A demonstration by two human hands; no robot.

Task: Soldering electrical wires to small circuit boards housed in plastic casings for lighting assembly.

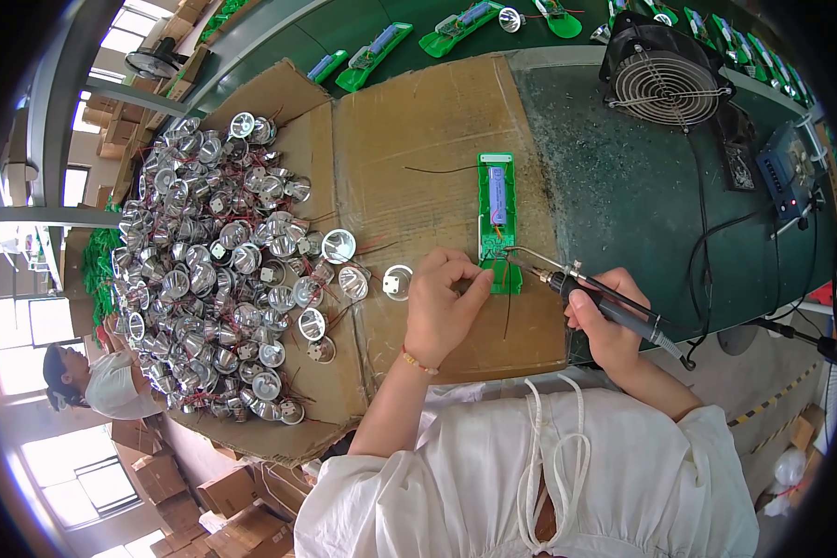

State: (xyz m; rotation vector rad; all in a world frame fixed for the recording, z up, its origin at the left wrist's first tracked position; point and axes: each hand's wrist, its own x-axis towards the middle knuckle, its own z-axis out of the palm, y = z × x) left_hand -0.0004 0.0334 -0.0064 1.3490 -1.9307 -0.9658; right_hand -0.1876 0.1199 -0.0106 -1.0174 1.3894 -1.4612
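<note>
A long green plastic housing [506, 282] lies upright before me on the cardboard, with a purple cylindrical battery [498, 195] and a small circuit board in it. My right hand [612, 321] is closed round a black soldering iron [628, 318] with a thin metal feed tube alongside; its tip points down at the board. My left hand [445, 302] pinches at the housing's left edge; what lies between its fingertips is too small to make out. A silver reflector cup [398, 283] lies just left of that hand. Dark wires stick out from the housing.
A big heap of silver reflector cups [214, 270] with red wires fills the cardboard box at left. At the back right stand a black fan [665, 86] and a blue soldering station [789, 172]. More green housings [374, 56] line the far shelf. Another person [107, 381] is at far left.
</note>
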